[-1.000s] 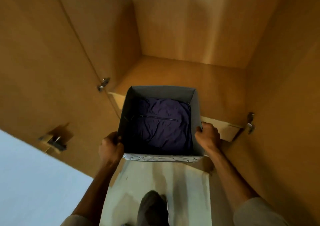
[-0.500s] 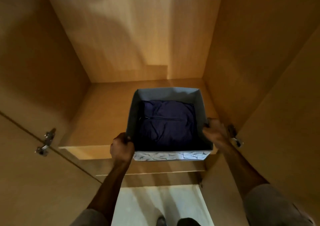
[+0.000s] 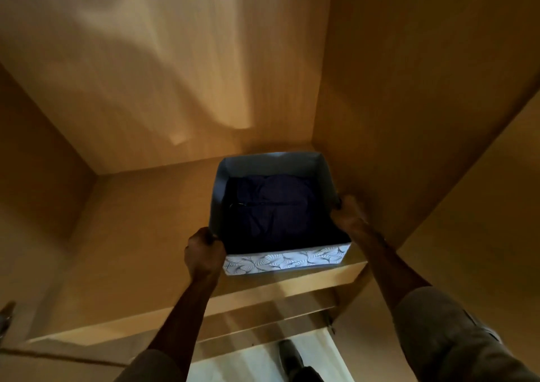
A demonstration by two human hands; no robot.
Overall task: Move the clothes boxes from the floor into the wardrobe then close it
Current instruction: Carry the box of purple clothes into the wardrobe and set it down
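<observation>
An open grey fabric clothes box (image 3: 271,163) with a white leaf-patterned front sits on the wooden wardrobe shelf (image 3: 140,235), pushed into the right back corner against the side wall. Folded dark navy clothing (image 3: 274,209) with a zip fills it. My left hand (image 3: 203,254) is closed on the box's near left rim. My right hand (image 3: 349,216) grips the right rim, squeezed between the box and the wardrobe's right wall.
The wardrobe's right side panel (image 3: 409,103) stands close beside the box. The open right door (image 3: 482,220) angles out at the right. A door hinge (image 3: 5,318) shows at the left edge. Below the shelf edge lie the pale floor (image 3: 248,364) and my dark shoe (image 3: 290,358).
The box has slid farther back and to the right on the shelf, and now lies against the right wall. Both hands kept their grip on its rims.
</observation>
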